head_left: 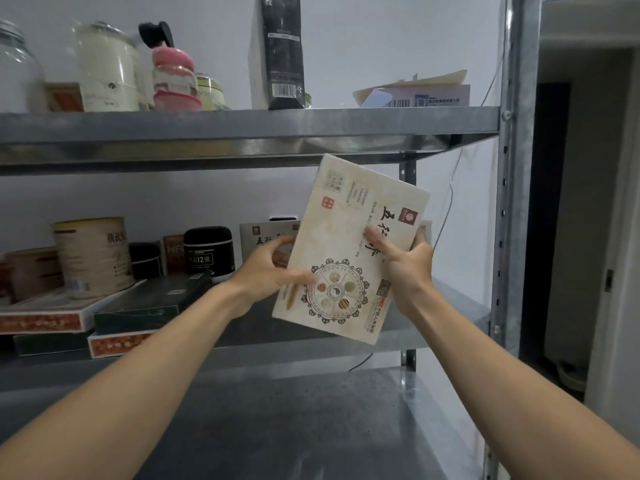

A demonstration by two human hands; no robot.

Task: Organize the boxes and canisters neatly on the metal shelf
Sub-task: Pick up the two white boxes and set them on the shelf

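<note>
Both hands grip a flat, matte cream cardboard box (349,251).

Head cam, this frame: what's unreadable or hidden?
Head view only:
- Second cream box: mostly hidden behind the held box and left hand.
- Glass jar: cut by left edge, blurred.
- Tall black box: top cut by upper edge.
- Right hand: fingers mostly behind held box.
- Held box's small print: too small.
</note>
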